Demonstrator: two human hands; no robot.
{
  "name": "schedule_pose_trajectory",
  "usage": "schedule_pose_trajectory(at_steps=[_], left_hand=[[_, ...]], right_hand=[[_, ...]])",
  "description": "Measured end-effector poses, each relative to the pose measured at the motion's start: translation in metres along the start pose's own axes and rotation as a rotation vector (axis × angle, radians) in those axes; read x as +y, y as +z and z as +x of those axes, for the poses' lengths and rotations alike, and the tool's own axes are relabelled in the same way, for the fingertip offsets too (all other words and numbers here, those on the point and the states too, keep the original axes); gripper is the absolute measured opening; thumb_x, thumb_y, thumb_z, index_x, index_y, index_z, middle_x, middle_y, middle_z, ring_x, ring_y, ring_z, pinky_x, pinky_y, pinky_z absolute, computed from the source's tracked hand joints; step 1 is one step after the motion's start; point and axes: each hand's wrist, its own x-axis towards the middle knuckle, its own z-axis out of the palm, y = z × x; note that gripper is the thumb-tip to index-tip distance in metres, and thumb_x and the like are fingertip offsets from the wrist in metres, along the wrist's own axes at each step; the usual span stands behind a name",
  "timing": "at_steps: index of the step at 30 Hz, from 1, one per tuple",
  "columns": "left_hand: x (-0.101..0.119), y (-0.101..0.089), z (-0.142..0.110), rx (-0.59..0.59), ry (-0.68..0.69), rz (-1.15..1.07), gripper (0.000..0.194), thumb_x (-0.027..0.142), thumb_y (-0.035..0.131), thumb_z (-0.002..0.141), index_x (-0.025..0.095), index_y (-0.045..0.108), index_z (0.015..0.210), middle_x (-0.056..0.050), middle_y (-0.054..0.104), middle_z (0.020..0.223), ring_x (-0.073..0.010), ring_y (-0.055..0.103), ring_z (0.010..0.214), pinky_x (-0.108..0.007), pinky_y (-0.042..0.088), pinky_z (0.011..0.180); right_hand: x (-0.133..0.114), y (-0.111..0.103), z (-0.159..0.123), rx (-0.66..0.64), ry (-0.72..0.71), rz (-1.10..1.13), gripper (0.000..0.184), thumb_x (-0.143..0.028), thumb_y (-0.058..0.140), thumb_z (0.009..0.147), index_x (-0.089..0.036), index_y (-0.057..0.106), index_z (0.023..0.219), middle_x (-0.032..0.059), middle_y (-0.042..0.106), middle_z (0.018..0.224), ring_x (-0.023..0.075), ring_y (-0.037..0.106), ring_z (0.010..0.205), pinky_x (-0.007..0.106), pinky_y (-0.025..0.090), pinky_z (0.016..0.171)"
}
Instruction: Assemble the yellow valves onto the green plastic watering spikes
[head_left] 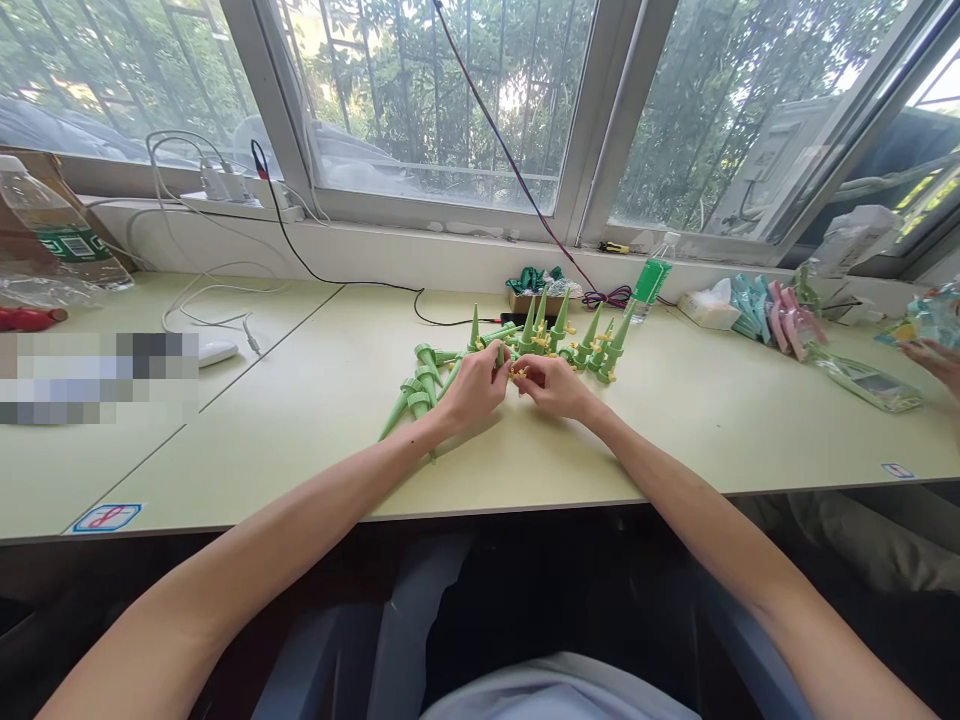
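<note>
My left hand is closed around a green plastic watering spike, most of it hidden by the fingers. Facing it, my right hand pinches a small yellow valve piece close to the left fingertips. Whether the two parts touch, I cannot tell. Left of my hands lies a loose pile of green spikes with ribbed collars. Behind and to the right, several green spikes stand point up, with yellow pieces at their bases.
A bottle with a green label and a small box stand by the window ledge. Black cable and white cables cross the table. Pink and teal packets lie right, near another person's hand.
</note>
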Motion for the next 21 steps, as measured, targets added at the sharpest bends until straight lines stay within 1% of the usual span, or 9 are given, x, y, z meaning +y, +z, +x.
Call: schedule_pose_trajectory(at_steps=[5, 11, 16, 18, 21], left_hand=[[-0.0009, 0.0005, -0.0003, -0.002, 0.005, -0.001, 0.003, 0.018, 0.053, 0.092, 0.019, 0.054, 0.089, 0.001, 0.059, 0.066, -0.0113, 0.051, 0.055, -0.025, 0.041, 0.058], [0.0, 0.0003, -0.0007, 0.002, 0.007, -0.015, 0.004, 0.018, 0.052, 0.092, 0.019, 0.054, 0.089, 0.001, 0.058, 0.064, -0.0116, 0.052, 0.055, -0.025, 0.04, 0.056], [-0.0002, 0.0014, -0.0005, 0.005, 0.016, -0.006, 0.003, 0.019, 0.053, 0.092, 0.019, 0.054, 0.089, 0.0, 0.06, 0.066, -0.0122, 0.054, 0.056, -0.025, 0.041, 0.057], [-0.0006, 0.0022, -0.0005, 0.0, 0.018, -0.001, 0.002, 0.019, 0.053, 0.092, 0.019, 0.054, 0.09, 0.0, 0.061, 0.067, -0.0127, 0.055, 0.057, -0.026, 0.041, 0.058], [-0.0008, 0.0029, -0.0007, -0.008, 0.016, -0.001, 0.002, 0.019, 0.053, 0.092, 0.019, 0.054, 0.091, -0.001, 0.062, 0.068, -0.013, 0.055, 0.058, -0.026, 0.041, 0.059]], right_hand=[[0.0012, 0.0, -0.0001, -0.013, 0.015, 0.001, 0.019, -0.032, 0.053, 0.093, -0.018, 0.065, 0.095, 0.0008, 0.068, 0.066, 0.0111, 0.051, 0.052, 0.024, 0.039, 0.057], [0.0018, -0.0011, -0.0009, -0.033, 0.021, 0.006, 0.026, -0.037, 0.047, 0.097, -0.018, 0.065, 0.095, 0.0004, 0.067, 0.065, 0.0112, 0.05, 0.051, 0.024, 0.04, 0.057], [-0.0015, -0.002, -0.0011, -0.033, 0.013, -0.007, 0.031, -0.042, 0.045, 0.099, -0.019, 0.063, 0.088, 0.0002, 0.066, 0.063, 0.011, 0.051, 0.05, 0.023, 0.039, 0.057], [-0.0038, -0.0026, -0.0013, -0.04, 0.014, -0.008, 0.03, -0.042, 0.047, 0.098, -0.019, 0.063, 0.087, 0.0001, 0.065, 0.061, 0.011, 0.05, 0.049, 0.023, 0.039, 0.056], [-0.0069, -0.0036, -0.0016, -0.057, 0.022, -0.007, 0.024, -0.038, 0.052, 0.094, -0.018, 0.063, 0.087, -0.0007, 0.064, 0.06, 0.0109, 0.05, 0.048, 0.023, 0.038, 0.055]])
